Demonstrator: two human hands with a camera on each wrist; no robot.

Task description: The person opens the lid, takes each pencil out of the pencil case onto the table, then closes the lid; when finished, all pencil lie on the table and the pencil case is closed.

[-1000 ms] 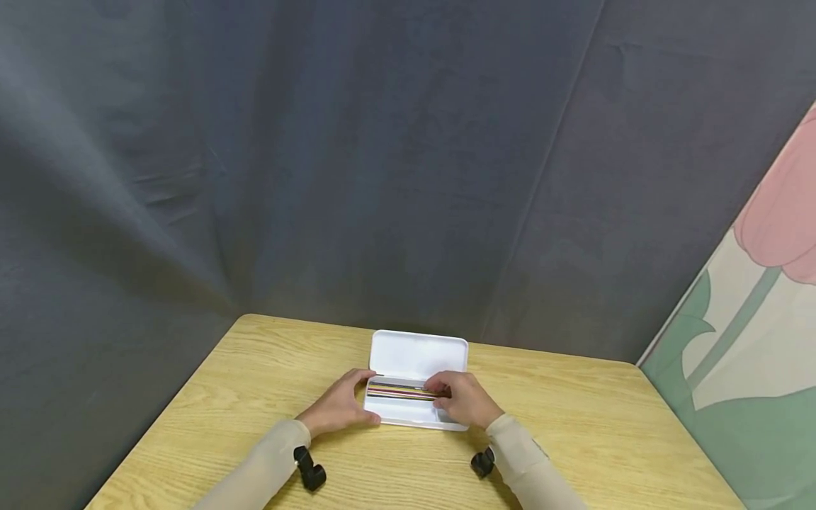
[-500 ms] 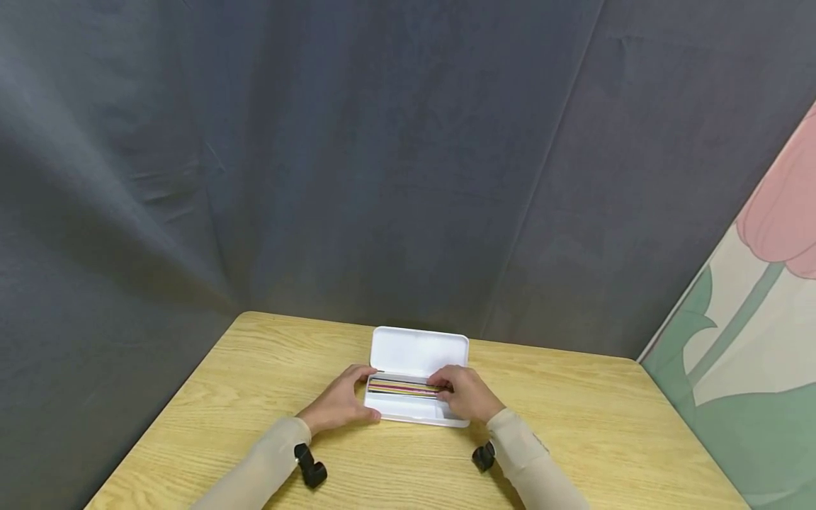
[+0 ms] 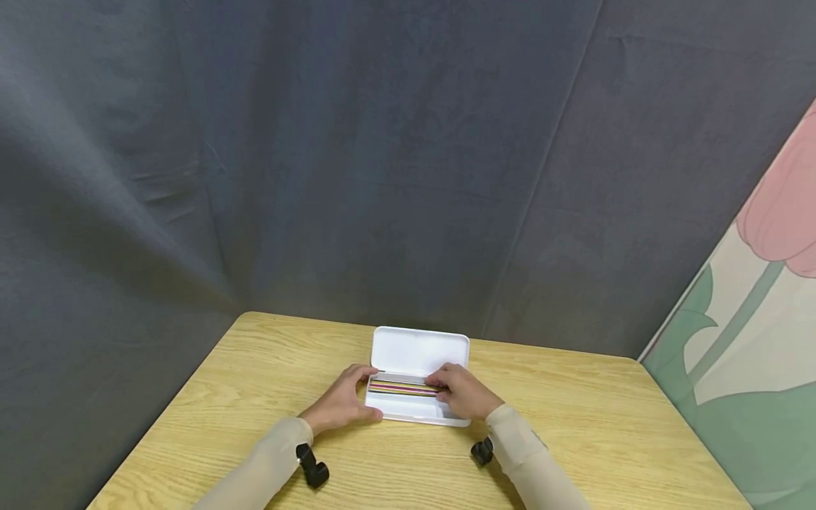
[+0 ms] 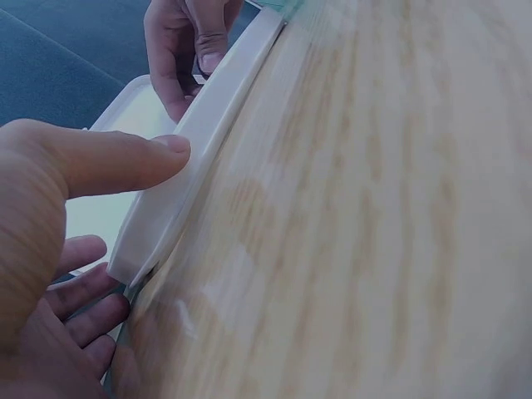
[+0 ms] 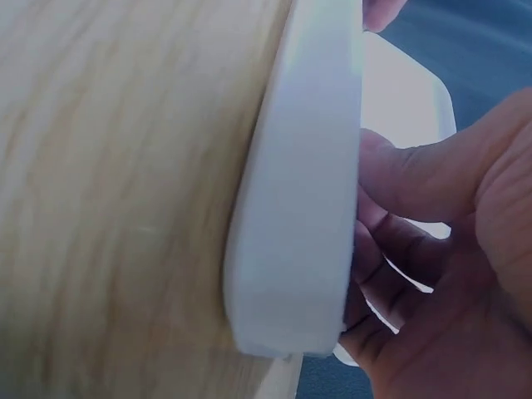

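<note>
Wrist devices: a black unit (image 3: 312,466) sits at the left cuff and another (image 3: 482,451) at the right cuff, nearest the viewer, both over the wooden table (image 3: 574,439).
Left hand: the left hand (image 3: 341,400) rests on the table against the left end of the white pencil case (image 3: 408,409). In the left wrist view the thumb (image 4: 125,162) lies straight along the near wall of the case (image 4: 199,158) and the fingers (image 4: 79,307) curl round the short end; the hand grips the case.
Right hand: the right hand (image 3: 462,392) covers the right end of the case. In the right wrist view the thumb (image 5: 432,179) presses the tray's rim (image 5: 303,199) and the fingers (image 5: 378,287) reach inside the tray; the hand is closed round that end wall.
Pencil case position: centre of the table, towards its far edge, between the two hands and touching both; the lid (image 3: 417,352) stands open on the far side.
Contents: a row of coloured pencils (image 3: 403,387) lies lengthwise in the far half of the tray.
Obscured: the pencils' right ends are hidden under the right hand. Whether the fingertips touch the pencils cannot be determined. Both wrist views are blurred, close and show no pencils.
Background: a dark grey fabric backdrop (image 3: 382,156); at the right, a panel with a pink flower (image 3: 752,297), cut off by the frame edge.
</note>
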